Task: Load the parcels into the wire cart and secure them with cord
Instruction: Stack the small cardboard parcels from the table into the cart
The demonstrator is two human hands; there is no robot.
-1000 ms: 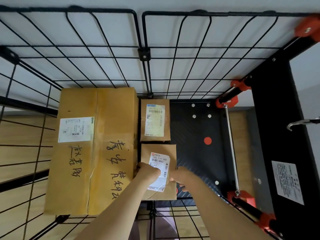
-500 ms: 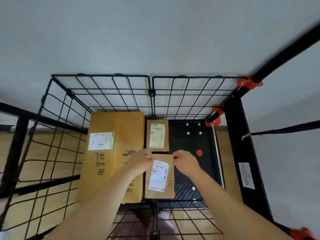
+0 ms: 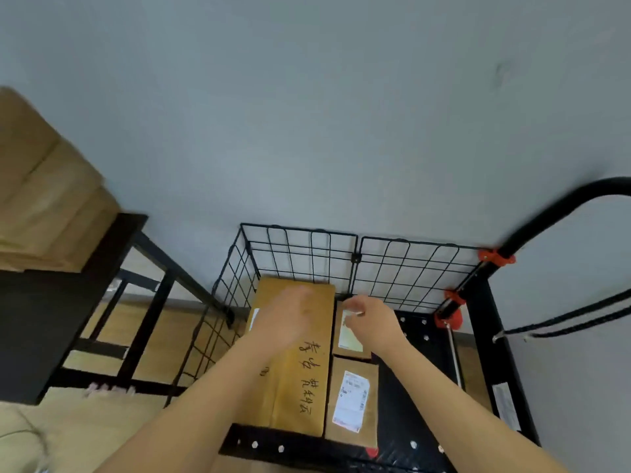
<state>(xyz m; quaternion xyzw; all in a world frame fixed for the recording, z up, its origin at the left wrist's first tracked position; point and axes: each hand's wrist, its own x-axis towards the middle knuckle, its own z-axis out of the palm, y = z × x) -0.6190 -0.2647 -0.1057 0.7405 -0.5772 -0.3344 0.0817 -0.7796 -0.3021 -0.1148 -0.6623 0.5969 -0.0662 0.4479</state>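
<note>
in the head view, a wire cart (image 3: 355, 257) is seen from above, set against a grey wall, its black mesh sides raised at the back and left so that the load is fenced in. three parcels are laid flat on its black deck (image 3: 409, 387). a long handwritten parcel (image 3: 304, 377) is pushed against the left mesh, and two small labelled parcels are lined up beside it, touching its right edge: the far one (image 3: 348, 341) near the back mesh, the near one (image 3: 353, 401) in front of it. they are packed tight to the left, it is judged, so that the right part of the deck is left free for more. the left hand (image 3: 283, 319) is held above the long parcel and is smeared by motion; its fingers appear stretched and nothing is seen in it. the right hand (image 3: 375, 322) is held over the far small parcel with fingers loosely curled and nothing gripped; whether the parcel is touched cannot be told. a black cord (image 3: 560, 327) with a hook is hung in two strands at the right, beside the cart's upright post and well apart from both hands, so the tying is judged not yet begun. at the left, more cardboard boxes (image 3: 44, 199) are stacked on a black table (image 3: 68, 302), probably waiting to be loaded.
</note>
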